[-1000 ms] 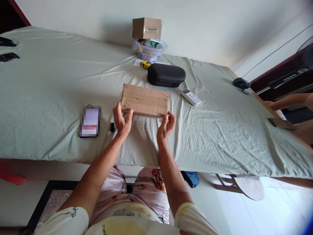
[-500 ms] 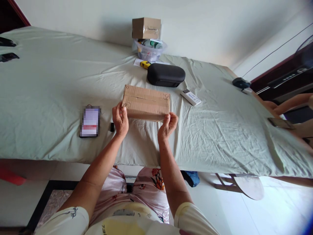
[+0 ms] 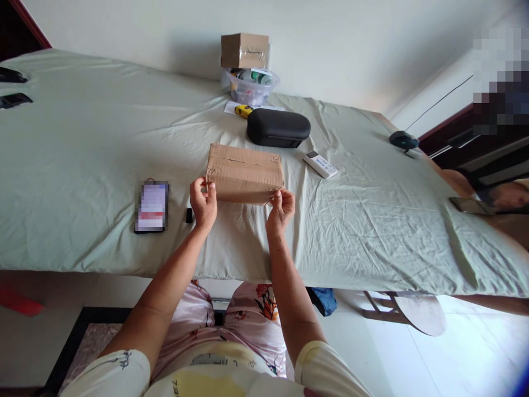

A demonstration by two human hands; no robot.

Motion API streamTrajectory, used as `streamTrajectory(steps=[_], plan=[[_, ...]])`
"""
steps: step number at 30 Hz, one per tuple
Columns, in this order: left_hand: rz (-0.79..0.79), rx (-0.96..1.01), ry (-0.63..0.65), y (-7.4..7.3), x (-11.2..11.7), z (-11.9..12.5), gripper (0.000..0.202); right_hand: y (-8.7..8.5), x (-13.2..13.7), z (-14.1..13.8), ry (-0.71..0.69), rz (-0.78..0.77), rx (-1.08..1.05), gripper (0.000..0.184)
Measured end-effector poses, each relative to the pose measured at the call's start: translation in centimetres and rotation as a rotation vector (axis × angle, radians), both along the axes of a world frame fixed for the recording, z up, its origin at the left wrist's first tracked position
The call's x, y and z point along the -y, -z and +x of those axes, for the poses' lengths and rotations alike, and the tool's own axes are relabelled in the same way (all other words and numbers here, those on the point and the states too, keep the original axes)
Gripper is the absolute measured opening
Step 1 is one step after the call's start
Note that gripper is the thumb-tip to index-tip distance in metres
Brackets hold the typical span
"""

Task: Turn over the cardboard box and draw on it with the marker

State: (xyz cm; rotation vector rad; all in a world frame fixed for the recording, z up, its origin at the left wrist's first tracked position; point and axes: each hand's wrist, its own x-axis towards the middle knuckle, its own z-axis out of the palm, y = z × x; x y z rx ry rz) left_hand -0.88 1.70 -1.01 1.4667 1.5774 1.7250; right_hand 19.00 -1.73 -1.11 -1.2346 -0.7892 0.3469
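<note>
Pinching its two near corners between thumbs and fingers, the left hand (image 3: 204,205) and the right hand (image 3: 281,210) grasp a cardboard box (image 3: 244,170) at the centre of the frame. The box lies just beyond both wrists, its near side spanning the space between the hands; whether its underside meets the cloth-covered tabletop (image 3: 372,220) cannot be told. A small black object (image 3: 189,215) lies just beside the left hand, and a phone (image 3: 151,207) farther toward the left of the frame.

Compared with a second ago, the box is tipped so that more of its near side shows, and the left thumb has moved from along the near edge out to the corner. Both hands keep their grip. At the right edge of the frame, another person (image 3: 510,196) has shifted position, though blur hides the detail.

Pen loops mark the corners of the box, too rough to read as words. The second carton (image 3: 244,51), atop a clear plastic bowl (image 3: 252,91) at the top of the frame, bears an illegible dark scrawl under shiny tape. Dark print on a white device (image 3: 321,165), right of centre, is too small to read. The phone's screen is pixelated. On the wearer's shirt (image 3: 215,384), at the bottom, the letters "EL" can be made out.
</note>
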Motion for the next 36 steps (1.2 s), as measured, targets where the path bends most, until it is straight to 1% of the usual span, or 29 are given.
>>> streamTrajectory(steps=[3,6,9,13,17,20,23,28,30,34,36], plan=[[-0.016,-0.006,-0.015,0.2,-0.2,-0.1,0.025,0.4,-0.1,0.2,-0.05,-0.002,-0.056,0.039],[-0.039,-0.035,-0.026,0.5,-0.4,-0.2,0.025,0.9,-0.3,0.5,-0.078,-0.052,-0.035,0.038],[-0.053,-0.057,-0.022,0.7,-0.5,-0.2,0.023,1.6,-0.6,0.9,-0.046,-0.101,0.037,0.032],[-0.103,-0.115,-0.038,0.8,-0.5,-0.1,0.02,2.2,-0.7,1.6,-0.003,-0.2,0.209,0.023],[-0.149,-0.2,-0.043,0.8,-0.4,0.0,0.028,2.8,-0.6,2.3,-0.024,-0.334,0.322,0.026],[-0.221,-0.253,-0.036,0.8,-0.3,-0.1,0.032,3.2,-0.7,2.3,-0.034,-0.383,0.367,0.024],[-0.256,-0.278,-0.014,1.0,-0.5,-0.3,0.033,3.4,-0.8,2.1,-0.017,-0.396,0.366,0.023],[-0.202,-0.25,0.004,1.1,-0.7,-0.6,0.032,3.6,-0.9,2.4,-0.054,-0.393,0.36,0.025],[-0.209,-0.253,0.016,1.0,-0.8,-0.7,0.031,3.7,-0.9,2.7,-0.062,-0.379,0.378,0.024],[-0.254,-0.303,0.032,0.8,-0.9,-0.8,0.041,3.8,-0.9,2.9,-0.058,-0.347,0.381,0.026],[-0.235,-0.303,0.045,0.7,-0.9,-0.8,0.043,3.7,-1.0,2.8,-0.04,-0.319,0.352,0.031]])
